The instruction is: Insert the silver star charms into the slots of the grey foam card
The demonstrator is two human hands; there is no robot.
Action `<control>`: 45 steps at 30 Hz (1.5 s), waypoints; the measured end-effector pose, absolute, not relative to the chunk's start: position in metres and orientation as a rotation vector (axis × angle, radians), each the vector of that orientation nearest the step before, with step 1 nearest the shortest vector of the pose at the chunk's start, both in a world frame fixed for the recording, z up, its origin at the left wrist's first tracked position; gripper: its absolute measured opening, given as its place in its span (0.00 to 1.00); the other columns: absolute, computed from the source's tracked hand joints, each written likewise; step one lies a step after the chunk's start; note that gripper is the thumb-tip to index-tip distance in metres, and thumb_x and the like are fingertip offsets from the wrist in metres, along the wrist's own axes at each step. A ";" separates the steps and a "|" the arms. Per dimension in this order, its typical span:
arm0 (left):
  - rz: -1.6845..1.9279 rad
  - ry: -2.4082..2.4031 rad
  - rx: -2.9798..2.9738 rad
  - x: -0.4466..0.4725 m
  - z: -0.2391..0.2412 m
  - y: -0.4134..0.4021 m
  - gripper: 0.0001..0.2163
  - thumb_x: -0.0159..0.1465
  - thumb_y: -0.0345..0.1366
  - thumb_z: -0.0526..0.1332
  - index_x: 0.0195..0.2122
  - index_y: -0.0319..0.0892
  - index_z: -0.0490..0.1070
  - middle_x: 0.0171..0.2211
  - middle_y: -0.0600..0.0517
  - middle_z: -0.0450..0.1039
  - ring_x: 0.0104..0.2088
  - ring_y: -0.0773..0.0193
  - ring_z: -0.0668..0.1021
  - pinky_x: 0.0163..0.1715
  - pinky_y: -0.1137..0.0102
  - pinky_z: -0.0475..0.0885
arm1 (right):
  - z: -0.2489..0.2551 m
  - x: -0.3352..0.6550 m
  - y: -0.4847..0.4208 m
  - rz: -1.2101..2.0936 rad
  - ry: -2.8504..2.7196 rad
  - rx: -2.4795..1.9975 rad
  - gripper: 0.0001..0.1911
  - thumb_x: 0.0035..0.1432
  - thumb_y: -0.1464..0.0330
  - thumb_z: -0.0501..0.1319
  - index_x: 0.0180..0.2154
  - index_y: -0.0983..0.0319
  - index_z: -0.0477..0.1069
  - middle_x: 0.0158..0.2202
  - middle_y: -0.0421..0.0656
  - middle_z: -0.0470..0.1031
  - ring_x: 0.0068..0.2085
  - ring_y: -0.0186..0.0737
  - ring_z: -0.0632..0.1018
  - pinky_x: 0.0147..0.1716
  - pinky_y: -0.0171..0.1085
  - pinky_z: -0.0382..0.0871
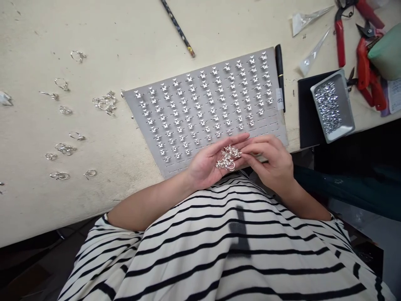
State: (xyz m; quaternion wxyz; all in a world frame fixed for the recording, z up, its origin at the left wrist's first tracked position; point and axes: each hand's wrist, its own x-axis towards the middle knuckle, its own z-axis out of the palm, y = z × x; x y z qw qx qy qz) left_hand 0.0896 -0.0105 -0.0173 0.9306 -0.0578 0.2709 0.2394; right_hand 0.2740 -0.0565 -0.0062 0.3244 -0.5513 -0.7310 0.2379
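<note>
My left hand (pixel 209 161) lies palm up over the near edge of a grey display board (pixel 282 129), cupping a small heap of silver rings (pixel 228 156). My right hand (pixel 271 161) meets it from the right, its fingertips pinched at the heap. The board carries many rows of silver rings (pixel 206 104) set in slits; its nearest rows show bare slits. Both hands hover just above the table edge, in front of my striped shirt.
Loose silver rings (pixel 105 102) lie scattered on the cream table (pixel 62 200) at left. A metal tray of silver parts (pixel 332 106) rests on a black pad at right, beside red-handled pliers (pixel 363 62). A pencil (pixel 178 28) and a black pen (pixel 280 67) lie near the board.
</note>
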 end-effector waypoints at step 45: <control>0.387 0.759 0.064 0.087 -0.014 -0.008 0.08 0.69 0.35 0.63 0.37 0.35 0.76 0.32 0.50 0.72 0.26 0.73 0.73 0.21 0.81 0.67 | -0.024 0.326 -0.026 0.377 -1.754 -1.854 0.06 0.67 0.65 0.63 0.44 0.55 0.77 0.41 0.41 0.82 0.41 0.39 0.82 0.45 0.42 0.79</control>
